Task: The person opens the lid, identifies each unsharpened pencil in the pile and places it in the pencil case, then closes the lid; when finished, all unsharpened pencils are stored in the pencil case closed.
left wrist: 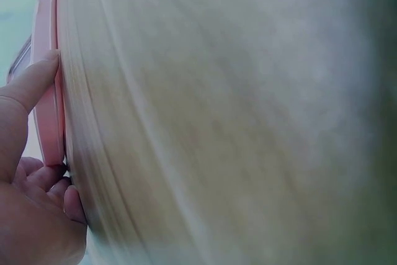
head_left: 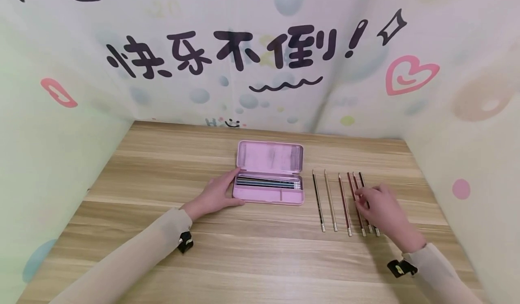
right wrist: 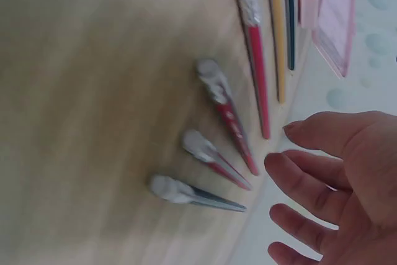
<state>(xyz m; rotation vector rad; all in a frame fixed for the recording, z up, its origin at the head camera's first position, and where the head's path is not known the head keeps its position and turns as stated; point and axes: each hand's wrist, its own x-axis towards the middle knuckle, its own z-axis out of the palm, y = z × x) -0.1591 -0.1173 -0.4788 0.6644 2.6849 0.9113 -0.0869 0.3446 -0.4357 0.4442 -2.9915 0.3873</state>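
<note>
- Pink pencil case (head_left: 268, 201), lying on the bench (head_left: 243, 263) left of the loose pencils; lid (head_left: 270, 156) raised on the far side.
- Pencils in the case (head_left: 264, 182), dark and bluish, lengthwise in the far compartment, pale ends to the right; a divider (head_left: 280, 195) splits the near strip into a long left and a short right part.
- Loose pencils (head_left: 344, 204), six in a spread row: dark, tan, three reddish, dark; eraser ends toward the person. Any print on them is too small to read.
- Left hand (head_left: 211, 198), thumb and fingers bent about the case's left end, gripping it.
- Right hand (head_left: 382, 209), over the right-hand pencils, fingers loosely bent, thumb and forefinger narrowly apart; contact cannot be told.
- Wall cloth (head_left: 170, 103), behind the bench; its dark lettering (head_left: 239, 56) reads "快乐不倒!", beneath a line cut off by the frame.
</note>
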